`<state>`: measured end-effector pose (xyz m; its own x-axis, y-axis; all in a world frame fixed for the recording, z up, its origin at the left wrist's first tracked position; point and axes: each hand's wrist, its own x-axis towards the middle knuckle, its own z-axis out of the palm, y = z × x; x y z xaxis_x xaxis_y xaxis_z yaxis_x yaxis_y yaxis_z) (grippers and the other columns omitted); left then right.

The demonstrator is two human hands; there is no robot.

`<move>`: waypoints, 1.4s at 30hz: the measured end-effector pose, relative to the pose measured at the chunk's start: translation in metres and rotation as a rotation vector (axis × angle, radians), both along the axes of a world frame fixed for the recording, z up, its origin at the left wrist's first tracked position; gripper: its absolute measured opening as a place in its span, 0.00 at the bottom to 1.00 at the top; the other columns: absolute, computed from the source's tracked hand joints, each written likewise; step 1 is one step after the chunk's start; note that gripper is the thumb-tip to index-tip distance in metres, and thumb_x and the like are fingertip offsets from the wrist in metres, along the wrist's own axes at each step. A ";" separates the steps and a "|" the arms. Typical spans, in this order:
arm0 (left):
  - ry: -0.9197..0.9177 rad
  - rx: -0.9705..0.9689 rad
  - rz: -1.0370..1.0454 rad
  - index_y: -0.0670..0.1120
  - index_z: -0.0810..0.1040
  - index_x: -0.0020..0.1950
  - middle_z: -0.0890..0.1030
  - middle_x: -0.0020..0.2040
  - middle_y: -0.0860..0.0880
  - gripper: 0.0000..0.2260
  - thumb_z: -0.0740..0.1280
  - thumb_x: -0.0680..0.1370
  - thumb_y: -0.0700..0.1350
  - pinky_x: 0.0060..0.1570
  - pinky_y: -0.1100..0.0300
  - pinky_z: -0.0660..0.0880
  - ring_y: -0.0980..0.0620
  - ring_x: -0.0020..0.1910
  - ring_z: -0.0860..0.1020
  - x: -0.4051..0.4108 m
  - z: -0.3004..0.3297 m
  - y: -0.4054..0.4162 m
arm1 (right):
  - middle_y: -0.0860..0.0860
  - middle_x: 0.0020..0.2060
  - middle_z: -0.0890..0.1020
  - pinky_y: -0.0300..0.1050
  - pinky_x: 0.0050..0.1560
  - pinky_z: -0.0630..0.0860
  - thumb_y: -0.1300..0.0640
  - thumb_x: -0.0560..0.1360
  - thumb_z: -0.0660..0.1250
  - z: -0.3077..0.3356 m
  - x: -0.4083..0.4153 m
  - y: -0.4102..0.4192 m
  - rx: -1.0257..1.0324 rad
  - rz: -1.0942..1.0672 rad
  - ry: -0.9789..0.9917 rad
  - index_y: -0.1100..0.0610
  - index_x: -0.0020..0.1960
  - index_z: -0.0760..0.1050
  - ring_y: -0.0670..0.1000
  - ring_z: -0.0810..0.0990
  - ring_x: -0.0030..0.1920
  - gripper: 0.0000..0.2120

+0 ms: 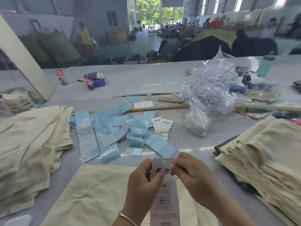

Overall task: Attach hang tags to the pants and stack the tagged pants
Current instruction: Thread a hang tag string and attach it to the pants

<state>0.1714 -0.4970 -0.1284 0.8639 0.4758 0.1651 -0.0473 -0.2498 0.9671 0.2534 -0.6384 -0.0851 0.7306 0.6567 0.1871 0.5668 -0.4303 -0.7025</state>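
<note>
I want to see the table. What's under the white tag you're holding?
Cream pants lie flat on the table under the hang tag, which both hands pinch near its top. The tag and hands cover part of the cloth, so whatever lies there can't be seen.

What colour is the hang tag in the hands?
White with black characters; hang tag, head view.

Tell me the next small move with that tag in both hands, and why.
Probably thread a string through the hang tag's punched hole: the left hand and right hand both pinch it near the top, no string shows in the hole, and the pants beneath lie untagged.
</note>
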 end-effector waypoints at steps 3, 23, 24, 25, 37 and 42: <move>-0.032 0.072 -0.008 0.58 0.81 0.46 0.84 0.37 0.52 0.05 0.70 0.71 0.50 0.36 0.55 0.78 0.53 0.35 0.82 -0.006 0.006 -0.009 | 0.45 0.36 0.73 0.34 0.40 0.65 0.53 0.78 0.62 -0.004 -0.010 0.000 -0.120 -0.067 -0.043 0.47 0.35 0.67 0.43 0.70 0.39 0.14; -0.096 -0.232 -0.109 0.45 0.85 0.42 0.84 0.39 0.45 0.12 0.65 0.75 0.50 0.37 0.58 0.72 0.49 0.37 0.78 -0.007 0.015 -0.044 | 0.46 0.25 0.74 0.33 0.31 0.63 0.60 0.74 0.69 -0.009 -0.016 -0.034 0.412 0.039 0.531 0.57 0.32 0.79 0.43 0.66 0.27 0.11; -0.078 -0.213 -0.125 0.45 0.84 0.41 0.83 0.37 0.45 0.09 0.68 0.73 0.50 0.37 0.58 0.72 0.50 0.37 0.77 -0.006 0.014 -0.045 | 0.47 0.25 0.73 0.34 0.30 0.62 0.59 0.74 0.69 -0.010 -0.015 -0.038 0.406 0.067 0.591 0.56 0.32 0.80 0.45 0.65 0.27 0.11; -0.061 -0.196 -0.140 0.45 0.83 0.41 0.82 0.36 0.45 0.07 0.70 0.71 0.49 0.37 0.59 0.73 0.50 0.36 0.77 -0.005 0.014 -0.046 | 0.49 0.25 0.73 0.34 0.30 0.61 0.60 0.74 0.69 -0.011 -0.013 -0.043 0.407 0.087 0.660 0.56 0.33 0.81 0.46 0.64 0.27 0.11; -0.076 0.421 -0.024 0.45 0.77 0.43 0.77 0.36 0.55 0.05 0.68 0.77 0.37 0.38 0.70 0.69 0.57 0.37 0.76 0.028 0.017 -0.063 | 0.48 0.40 0.85 0.37 0.29 0.71 0.64 0.72 0.71 -0.007 0.006 -0.056 0.400 -0.131 0.405 0.55 0.51 0.81 0.48 0.79 0.28 0.09; -0.057 0.345 -0.007 0.46 0.77 0.43 0.79 0.37 0.54 0.05 0.68 0.77 0.38 0.38 0.70 0.69 0.57 0.38 0.76 0.032 0.006 -0.068 | 0.54 0.27 0.80 0.39 0.26 0.69 0.66 0.73 0.71 -0.022 0.011 -0.059 0.443 -0.165 0.503 0.62 0.39 0.81 0.49 0.77 0.26 0.04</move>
